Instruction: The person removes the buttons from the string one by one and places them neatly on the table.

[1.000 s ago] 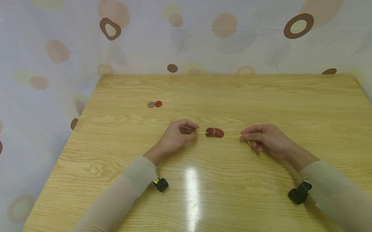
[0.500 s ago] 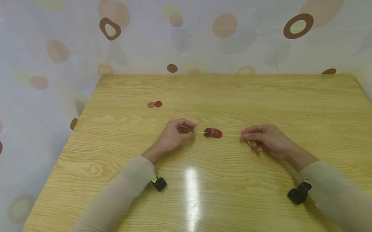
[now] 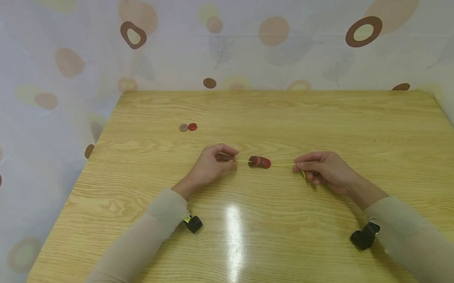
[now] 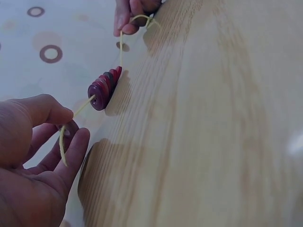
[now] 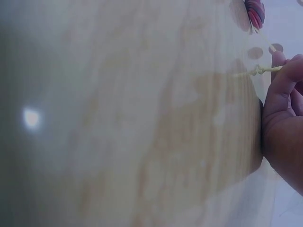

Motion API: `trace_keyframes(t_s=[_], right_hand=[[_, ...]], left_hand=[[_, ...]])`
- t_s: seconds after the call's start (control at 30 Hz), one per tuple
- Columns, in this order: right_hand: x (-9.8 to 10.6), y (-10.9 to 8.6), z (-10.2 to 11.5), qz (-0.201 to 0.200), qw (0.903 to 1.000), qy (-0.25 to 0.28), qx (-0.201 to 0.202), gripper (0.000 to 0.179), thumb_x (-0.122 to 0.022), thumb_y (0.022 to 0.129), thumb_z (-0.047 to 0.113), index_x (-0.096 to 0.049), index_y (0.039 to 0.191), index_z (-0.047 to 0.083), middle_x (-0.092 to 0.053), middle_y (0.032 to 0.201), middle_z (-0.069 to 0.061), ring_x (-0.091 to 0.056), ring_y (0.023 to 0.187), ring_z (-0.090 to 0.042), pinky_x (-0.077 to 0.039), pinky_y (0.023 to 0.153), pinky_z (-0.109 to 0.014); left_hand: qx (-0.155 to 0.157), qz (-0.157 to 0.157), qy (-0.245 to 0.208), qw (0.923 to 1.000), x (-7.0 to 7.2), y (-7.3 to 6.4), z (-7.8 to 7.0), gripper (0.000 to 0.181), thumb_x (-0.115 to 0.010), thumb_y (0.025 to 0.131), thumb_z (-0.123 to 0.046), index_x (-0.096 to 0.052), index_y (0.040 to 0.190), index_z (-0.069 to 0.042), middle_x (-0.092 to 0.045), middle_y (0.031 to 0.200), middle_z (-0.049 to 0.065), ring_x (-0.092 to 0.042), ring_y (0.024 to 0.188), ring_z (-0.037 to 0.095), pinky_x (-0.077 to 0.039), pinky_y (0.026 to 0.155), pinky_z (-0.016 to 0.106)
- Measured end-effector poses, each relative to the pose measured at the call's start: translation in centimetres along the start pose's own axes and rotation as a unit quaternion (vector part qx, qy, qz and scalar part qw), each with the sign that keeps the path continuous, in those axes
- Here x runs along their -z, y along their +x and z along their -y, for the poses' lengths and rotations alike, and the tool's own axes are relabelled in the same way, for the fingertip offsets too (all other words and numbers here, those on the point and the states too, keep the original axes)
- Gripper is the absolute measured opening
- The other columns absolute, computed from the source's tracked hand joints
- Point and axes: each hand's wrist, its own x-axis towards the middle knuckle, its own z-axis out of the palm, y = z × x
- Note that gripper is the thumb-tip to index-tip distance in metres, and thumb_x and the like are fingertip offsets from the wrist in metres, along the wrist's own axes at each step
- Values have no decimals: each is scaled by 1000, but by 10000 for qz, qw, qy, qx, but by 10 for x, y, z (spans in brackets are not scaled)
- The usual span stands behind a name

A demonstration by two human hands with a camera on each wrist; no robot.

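Observation:
A yellow string (image 3: 283, 165) runs between my two hands with a row of red and dark buttons (image 3: 259, 162) threaded on it. My left hand (image 3: 214, 162) pinches the string left of the row, and a short tail hangs past the fingers (image 4: 79, 142). Between those fingertips shows a dark brownish rounded shape; I cannot tell what it is. To the right of the row, my right hand (image 3: 326, 168) pinches the string between thumb and fingers. A knot (image 5: 259, 70) shows on the string close to that hand. The row hangs low over the wooden table (image 3: 301, 263).
Toward the back left of the table lie a greyish-pink button (image 3: 183, 127) and a red button (image 3: 192, 127), side by side. A patterned curtain (image 3: 243, 40) stands behind the table and along its left side. Each wrist wears a small black camera.
My left hand has shifted slightly left, and the button row has moved left with the string. The string at the right has gone from slack to straight. My right hand has stayed in place.

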Motion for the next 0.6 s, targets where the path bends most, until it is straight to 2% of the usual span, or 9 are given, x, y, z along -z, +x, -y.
trace_keyframes(t_s=[0.33, 0.6], right_hand=[[0, 0, 0, -51, 10000, 28, -32, 28, -66, 98, 11, -66, 121, -6, -76, 100, -6, -53, 63, -5, -47, 51, -18], [-1, 0, 0, -58, 10000, 27, -30, 29, -65, 99, 10, -64, 122, -8, -76, 100, -7, -53, 62, -5, -47, 51, -18]], left_hand=[[64, -82, -20, 9999, 4, 0, 4, 28, -74, 88, 0, -70, 116, -1, -68, 115, 10, -67, 107, 23, -53, 90, 32], [23, -123, -122, 9998, 7, -1, 5, 28, -73, 88, 3, -69, 115, 2, -67, 117, 13, -66, 111, 27, -53, 94, 34]])
